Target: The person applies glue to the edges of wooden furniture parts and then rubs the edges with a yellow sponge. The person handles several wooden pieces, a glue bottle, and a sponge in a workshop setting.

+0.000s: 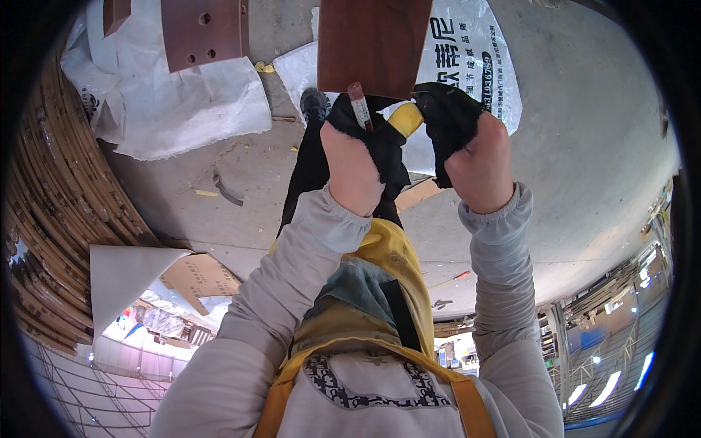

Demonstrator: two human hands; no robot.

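Overhead, looking down past both raised forearms in grey sleeves. Left hand [352, 169] closed in a fist around black cloth [387, 150] and a slim reddish-brown marker-like stick [358, 104]; stick stands roughly upright in the view, long axis pointing away from the person toward the brown wooden panel [372, 44], its tip at or just under the panel's near edge. Right hand [480, 164] also closed, gripping a bunch of the same black cloth, just beside the left. Between the two fists a yellow rounded piece [406, 119] shows; what it belongs to cannot be told.

Around: second brown panel [204, 31] with drilled holes lies well apart, up left, on crumpled white sheeting [190, 102]. A white printed sack [475, 51] lies under and right of the near panel. Dark shoe [315, 104] just left of the hands. Cardboard scraps [198, 279] and a white sheet [120, 274] lower left; stacked curved wooden strips [66, 190] along the left rim.

Surface: bare grey concrete floor [584, 146], dusty, littered with small scraps. Workshop shelving and lights at lower right rim. Yellow apron [398, 255] hangs below the wrists.
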